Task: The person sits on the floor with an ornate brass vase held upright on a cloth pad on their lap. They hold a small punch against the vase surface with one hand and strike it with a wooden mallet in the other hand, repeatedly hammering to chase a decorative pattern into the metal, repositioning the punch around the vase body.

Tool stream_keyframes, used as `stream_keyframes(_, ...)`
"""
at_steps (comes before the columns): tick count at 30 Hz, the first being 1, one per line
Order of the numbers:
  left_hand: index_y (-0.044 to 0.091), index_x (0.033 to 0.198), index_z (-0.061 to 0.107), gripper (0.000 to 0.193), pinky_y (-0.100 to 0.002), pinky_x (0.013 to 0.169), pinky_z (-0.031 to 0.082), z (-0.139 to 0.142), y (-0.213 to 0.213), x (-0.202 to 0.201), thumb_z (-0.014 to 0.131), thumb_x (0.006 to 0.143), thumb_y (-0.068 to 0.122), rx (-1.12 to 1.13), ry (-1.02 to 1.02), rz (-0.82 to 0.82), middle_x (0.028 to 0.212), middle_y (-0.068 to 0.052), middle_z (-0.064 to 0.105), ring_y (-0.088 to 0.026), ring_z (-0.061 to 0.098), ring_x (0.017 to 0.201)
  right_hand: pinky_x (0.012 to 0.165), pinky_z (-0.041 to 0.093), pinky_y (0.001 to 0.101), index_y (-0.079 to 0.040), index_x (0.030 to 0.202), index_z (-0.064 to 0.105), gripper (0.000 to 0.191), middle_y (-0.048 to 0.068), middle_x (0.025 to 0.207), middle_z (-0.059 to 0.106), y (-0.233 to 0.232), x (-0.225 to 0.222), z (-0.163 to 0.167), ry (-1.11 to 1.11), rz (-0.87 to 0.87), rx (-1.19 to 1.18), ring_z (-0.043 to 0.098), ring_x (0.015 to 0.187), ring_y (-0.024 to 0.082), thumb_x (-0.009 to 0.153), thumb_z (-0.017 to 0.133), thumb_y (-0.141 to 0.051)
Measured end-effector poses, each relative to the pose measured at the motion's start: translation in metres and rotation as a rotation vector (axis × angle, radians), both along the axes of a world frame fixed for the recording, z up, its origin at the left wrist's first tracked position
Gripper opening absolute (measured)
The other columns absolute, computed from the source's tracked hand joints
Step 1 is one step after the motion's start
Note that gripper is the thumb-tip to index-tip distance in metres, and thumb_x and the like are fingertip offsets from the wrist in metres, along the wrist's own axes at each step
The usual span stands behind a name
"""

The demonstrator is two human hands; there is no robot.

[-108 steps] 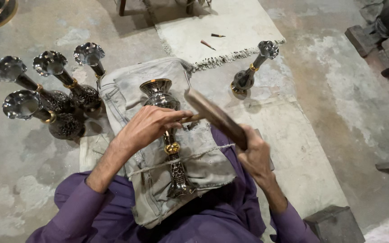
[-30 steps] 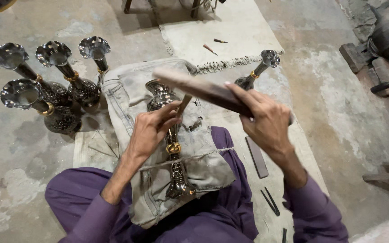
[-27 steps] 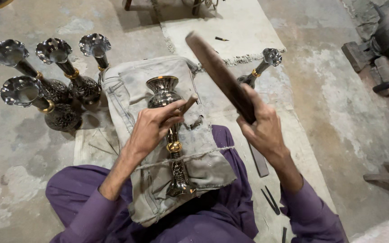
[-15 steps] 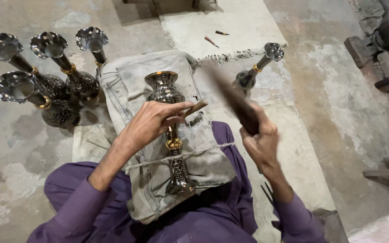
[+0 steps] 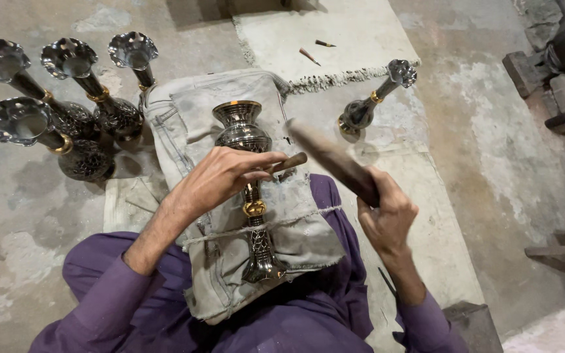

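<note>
Fingers of my left hand (image 5: 220, 180) pinch a short chisel (image 5: 287, 163), its tip against the metal vase (image 5: 246, 189) lying on the grey cloth pad (image 5: 230, 216) across my lap. Right hand (image 5: 387, 212) clamps a wooden mallet (image 5: 331, 160), raised just beside the chisel.

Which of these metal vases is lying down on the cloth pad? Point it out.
The vase under the left hand, lying on the grey cloth pad on the person's lap; the other five vases stand upright on the floor.
</note>
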State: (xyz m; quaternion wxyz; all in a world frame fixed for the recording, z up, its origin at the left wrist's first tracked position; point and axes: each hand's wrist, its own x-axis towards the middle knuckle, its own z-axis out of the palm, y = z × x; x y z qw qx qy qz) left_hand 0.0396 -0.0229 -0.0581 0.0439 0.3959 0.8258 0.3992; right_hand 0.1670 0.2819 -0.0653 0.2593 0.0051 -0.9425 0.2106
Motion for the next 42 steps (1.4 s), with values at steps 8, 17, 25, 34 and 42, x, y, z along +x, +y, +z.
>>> stream_keyframes(8,0.017,0.133,0.067,0.049,-0.039,0.062,0.057,0.0,-0.002,-0.003,0.075,0.085,0.015,0.098,0.117,-0.088,0.095,-0.011,0.078,-0.023,0.074,0.072,0.073,0.058,0.0357,-0.009,0.127,0.059,0.048,0.012,0.103,0.071,-0.009,0.006,-0.014,0.087,0.062,-0.138,0.07,0.086,0.022,0.082,0.069,0.002)
stream_keyframes(17,0.019,0.134,0.067,0.05,-0.038,0.065,0.058,0.004,-0.003,-0.001,0.074,0.085,0.013,0.09,0.102,-0.084,0.104,-0.009,0.078,-0.023,0.075,0.075,0.064,0.057,0.038,-0.012,0.127,0.06,0.04,0.011,0.097,0.073,-0.012,0.006,-0.001,0.008,0.078,-0.306,0.07,0.078,0.024,0.089,0.069,-0.002)
stream_keyframes(25,0.02,0.13,0.069,0.044,-0.038,0.068,0.059,0.0,-0.006,0.004,0.074,0.087,0.017,0.1,0.098,-0.072,0.107,-0.007,0.078,-0.025,0.076,0.082,0.066,0.054,0.0337,-0.008,0.12,0.061,0.034,0.012,0.096,0.07,-0.005,0.006,-0.019,0.022,0.138,-0.474,0.066,0.077,0.022,0.09,0.069,0.005)
stream_keyframes(34,0.026,0.134,0.066,0.044,-0.036,0.069,0.063,-0.02,-0.008,0.016,0.072,0.09,0.018,0.075,0.037,0.122,0.105,0.002,0.08,-0.017,0.076,0.076,0.066,0.055,0.0445,-0.011,0.124,0.066,0.05,0.017,0.088,0.073,-0.002,0.0,0.011,-0.156,-0.042,0.2,0.072,0.078,0.035,0.076,0.071,0.001)
stream_keyframes(42,0.011,0.141,0.055,0.05,-0.032,0.082,0.068,-0.043,0.006,0.055,0.073,0.094,0.011,0.813,-0.458,0.608,0.107,-0.01,0.08,-0.017,0.079,0.096,0.073,0.058,0.0412,-0.01,0.132,0.058,0.052,0.015,0.094,0.071,0.011,-0.023,0.05,-0.179,0.171,0.003,0.073,0.081,0.03,0.082,0.074,-0.009)
